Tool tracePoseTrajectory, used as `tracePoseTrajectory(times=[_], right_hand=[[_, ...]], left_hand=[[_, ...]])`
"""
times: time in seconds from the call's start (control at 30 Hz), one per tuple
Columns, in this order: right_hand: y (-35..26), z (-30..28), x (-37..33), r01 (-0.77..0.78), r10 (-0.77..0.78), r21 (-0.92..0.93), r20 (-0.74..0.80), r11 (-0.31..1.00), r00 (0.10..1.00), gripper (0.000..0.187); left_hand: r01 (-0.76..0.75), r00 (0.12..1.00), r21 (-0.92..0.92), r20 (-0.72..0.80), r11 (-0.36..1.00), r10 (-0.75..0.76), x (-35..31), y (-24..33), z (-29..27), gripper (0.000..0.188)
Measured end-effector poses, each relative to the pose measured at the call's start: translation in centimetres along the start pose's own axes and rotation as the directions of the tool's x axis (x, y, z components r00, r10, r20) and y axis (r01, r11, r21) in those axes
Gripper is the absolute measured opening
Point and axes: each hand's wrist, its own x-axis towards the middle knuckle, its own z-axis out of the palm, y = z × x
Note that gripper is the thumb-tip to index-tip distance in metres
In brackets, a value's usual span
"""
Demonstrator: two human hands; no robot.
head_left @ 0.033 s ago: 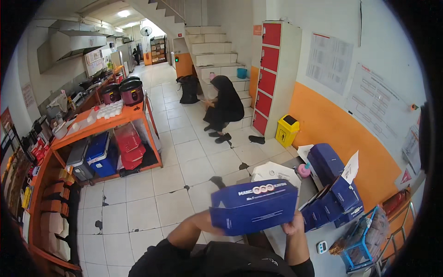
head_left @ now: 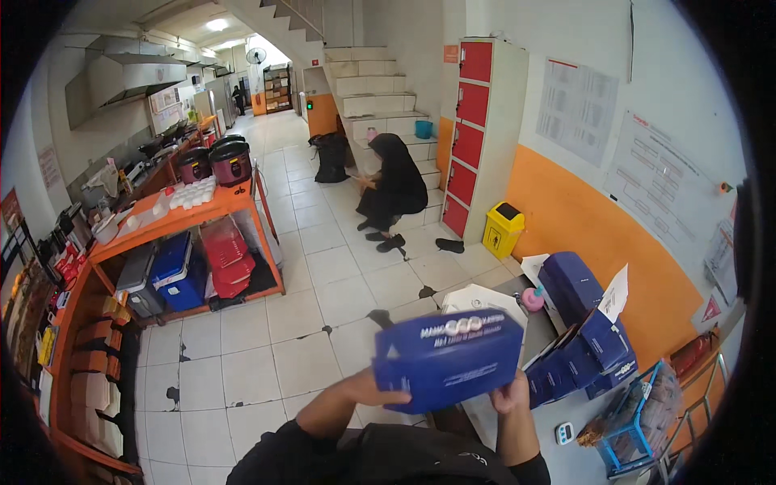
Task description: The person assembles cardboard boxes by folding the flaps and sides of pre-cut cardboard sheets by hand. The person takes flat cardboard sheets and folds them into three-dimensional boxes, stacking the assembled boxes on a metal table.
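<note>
Both my hands hold up a dark blue cardboard box with white print, tilted, in front of my body. My left hand grips its left end, with the thumb lying along the near side. At the lower right corner, my right hand has its fingers closed on the edge. Just beyond the box lie pale flat cardboard pieces, partly hidden by it. Several folded blue boxes stand to the right on the grey table, next to a pink bottle.
A small timer and a blue basket are on the table at right. Ahead are a yellow bin, red-door lockers and a crouching person by the stairs. An orange shelf table stands at left.
The box has shifted slightly right and its left end has lifted. My left thumb now shows across its near side. The person by the stairs stays in place.
</note>
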Motion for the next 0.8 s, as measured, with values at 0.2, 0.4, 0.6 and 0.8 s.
tracePoseTrajectory(times=[0.2,0.4,0.6,0.8], right_hand=[[3.8,7.8,-4.5,0.512,-0.047,-0.801,0.525,0.31,0.85,0.106],[4.2,7.9,-4.4,0.485,-0.187,-0.863,0.458,0.14,0.869,0.075],[2.3,6.9,-5.3,0.188,-0.26,-0.69,-0.001,0.699,0.966,0.018],[1.3,6.9,-5.6,0.773,-0.331,-0.625,0.757,-0.113,0.564,0.026]], left_hand=[[0.207,0.8,-0.185,-0.534,0.961,-0.275,2.7,-0.5,6.6,0.038],[0.284,0.9,0.174,-0.388,0.943,-0.199,2.9,-1.1,6.8,0.035],[0.512,0.664,-0.332,-0.432,0.792,-0.61,4.1,1.9,5.8,0.038],[0.453,0.712,-0.149,-0.532,0.879,-0.457,3.7,-5.1,5.7,0.039]])
